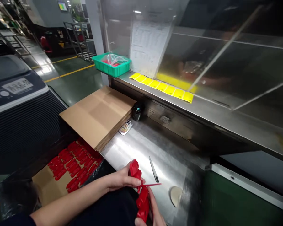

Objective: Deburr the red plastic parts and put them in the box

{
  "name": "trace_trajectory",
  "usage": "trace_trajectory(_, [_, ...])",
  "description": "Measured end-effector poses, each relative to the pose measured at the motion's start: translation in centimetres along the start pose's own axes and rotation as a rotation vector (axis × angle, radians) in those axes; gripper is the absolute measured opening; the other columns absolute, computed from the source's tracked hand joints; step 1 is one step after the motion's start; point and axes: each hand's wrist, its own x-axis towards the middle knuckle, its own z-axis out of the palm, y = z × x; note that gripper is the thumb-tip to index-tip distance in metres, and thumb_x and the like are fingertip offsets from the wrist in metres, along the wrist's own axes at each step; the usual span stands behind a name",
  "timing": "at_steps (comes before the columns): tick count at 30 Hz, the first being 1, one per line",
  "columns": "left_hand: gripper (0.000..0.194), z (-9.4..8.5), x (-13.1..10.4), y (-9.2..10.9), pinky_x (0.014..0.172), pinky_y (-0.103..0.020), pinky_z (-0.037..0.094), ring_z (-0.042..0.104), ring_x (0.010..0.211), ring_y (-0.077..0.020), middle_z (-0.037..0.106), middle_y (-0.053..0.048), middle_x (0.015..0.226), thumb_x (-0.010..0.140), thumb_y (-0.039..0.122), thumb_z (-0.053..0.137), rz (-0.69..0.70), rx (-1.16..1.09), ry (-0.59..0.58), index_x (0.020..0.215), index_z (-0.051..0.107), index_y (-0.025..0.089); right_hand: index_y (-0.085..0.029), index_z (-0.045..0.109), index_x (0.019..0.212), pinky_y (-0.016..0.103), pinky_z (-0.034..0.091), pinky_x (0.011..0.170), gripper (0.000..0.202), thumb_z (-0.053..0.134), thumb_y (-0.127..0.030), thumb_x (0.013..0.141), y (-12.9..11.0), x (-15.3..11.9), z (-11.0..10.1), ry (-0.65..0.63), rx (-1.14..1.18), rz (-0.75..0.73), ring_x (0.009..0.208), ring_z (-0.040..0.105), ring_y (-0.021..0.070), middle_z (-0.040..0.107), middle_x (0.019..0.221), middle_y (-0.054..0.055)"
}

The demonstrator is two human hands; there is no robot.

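Observation:
My left hand (pixel 129 180) is closed around a red plastic part (pixel 134 168), thumb on its near side. A second red plastic part (pixel 143 201) sits in my right hand (pixel 154 207), with the fingers wrapped along its right side. Between the two parts runs a thin red sprue (pixel 153 185) that sticks out to the right; whether both parts still hang together on it I cannot tell. Just beyond, on the steel table (pixel 134 147), lies a slim knife (pixel 153 168) with a dark end. A round cream-coloured disc (pixel 176 196) is to the right of my right hand.
A cardboard stack (pixel 96 113) stands at the left, with a phone (pixel 125 128) and a dark jar (pixel 137 111) beside it. Below, several red parts (pixel 73 163) lie in a lined box. A green bin (pixel 114 69) and yellow labels (pixel 162 87) occupy the ledge. A green conveyor (pixel 245 197) is at right.

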Motion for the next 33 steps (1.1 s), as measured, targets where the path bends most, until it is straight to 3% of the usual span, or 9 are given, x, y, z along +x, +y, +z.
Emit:
trace_trajectory(4, [0.078,0.0,2.3,0.8,0.122,-0.058,0.038,0.069,0.127,-0.0356,0.077,-0.012,0.119,0.061,0.041,0.105,0.08,0.035,-0.093,0.121,0.06,0.019,-0.022,0.055,0.158,0.049,0.044,0.125,0.097,0.082,-0.073,0.08,-0.1,1.4,-3.5,-0.146,0.388,0.14,0.147,0.059,0.0368,0.061,0.158,0.018])
trace_trajectory(10, [0.095,-0.1,5.0,1.5,0.121,-0.066,0.039,0.072,0.128,-0.0486,0.078,-0.026,0.131,0.055,0.05,0.103,0.095,-0.036,-0.335,0.134,0.066,0.013,-0.014,0.078,0.13,0.039,0.059,0.097,0.094,0.062,-0.093,0.082,-1.7,3.5,-8.2,-0.556,1.21,0.425,0.107,0.079,0.0299,0.08,0.126,0.02])
trace_trajectory(12, [0.092,-0.3,6.2,1.1,0.121,-0.067,0.039,0.073,0.128,-0.0477,0.077,-0.026,0.135,0.063,0.054,0.099,0.12,-0.092,-0.336,0.138,0.066,0.013,-0.016,0.076,0.135,0.041,0.057,0.101,0.092,0.065,-0.091,0.083,-1.6,3.7,-9.0,-0.531,1.121,0.329,0.118,0.075,0.033,0.076,0.136,0.021])
trace_trajectory(15, [0.085,-1.6,8.5,1.4,0.125,-0.06,0.038,0.073,0.13,-0.0413,0.077,-0.023,0.137,0.076,0.066,0.089,0.207,-0.207,-0.253,0.14,0.066,0.015,-0.025,0.052,0.162,0.051,0.042,0.122,0.099,0.085,-0.067,0.079,-0.8,4.3,-10.6,-0.41,0.553,0.141,0.149,0.054,0.0396,0.055,0.164,0.017])
trace_trajectory(17, [0.079,-2.9,10.1,2.6,0.13,-0.051,0.035,0.072,0.133,-0.0346,0.077,-0.019,0.14,0.082,0.071,0.081,0.288,-0.281,-0.163,0.136,0.068,0.016,-0.027,0.031,0.173,0.053,0.032,0.13,0.112,0.086,-0.049,0.078,0.0,5.8,-12.2,-0.243,0.064,0.082,0.157,0.043,0.0384,0.045,0.172,0.014])
trace_trajectory(20, [0.069,-4.1,12.6,5.1,0.134,-0.05,0.029,0.07,0.136,-0.0324,0.074,-0.018,0.147,0.086,0.063,0.082,0.325,-0.326,-0.048,0.135,0.069,0.016,-0.015,0.025,0.173,0.054,0.039,0.125,0.109,0.074,-0.047,0.081,2.0,10.1,-14.8,0.057,-0.339,0.12,0.151,0.049,0.0396,0.051,0.164,0.02])
trace_trajectory(23, [0.059,-3.5,14.8,6.6,0.134,-0.06,0.028,0.071,0.134,-0.0344,0.074,-0.018,0.146,0.085,0.047,0.087,0.269,-0.309,0.021,0.132,0.069,0.017,-0.004,0.034,0.165,0.059,0.042,0.122,0.105,0.075,-0.045,0.076,4.5,15.7,-16.7,0.213,-0.353,0.203,0.146,0.052,0.0452,0.057,0.153,0.028])
trace_trajectory(27, [0.05,-1.1,16.9,6.2,0.135,-0.059,0.027,0.073,0.13,-0.0316,0.079,-0.015,0.136,0.084,0.042,0.09,0.23,-0.245,0.104,0.124,0.072,0.019,-0.013,0.054,0.147,0.066,0.032,0.125,0.08,0.081,-0.039,0.077,5.2,20.5,-16.9,0.331,-0.268,0.209,0.148,0.047,0.0445,0.056,0.152,0.022])
trace_trajectory(33, [0.066,2.3,16.6,3.9,0.133,-0.058,0.032,0.064,0.143,-0.0378,0.075,-0.016,0.143,0.076,0.042,0.095,0.277,-0.075,0.217,0.132,0.068,0.021,-0.024,0.062,0.13,0.048,0.041,0.119,0.051,0.052,-0.063,0.098,-2.2,18.0,-11.5,0.332,0.008,-0.017,0.136,0.055,0.0323,0.062,0.14,0.014])
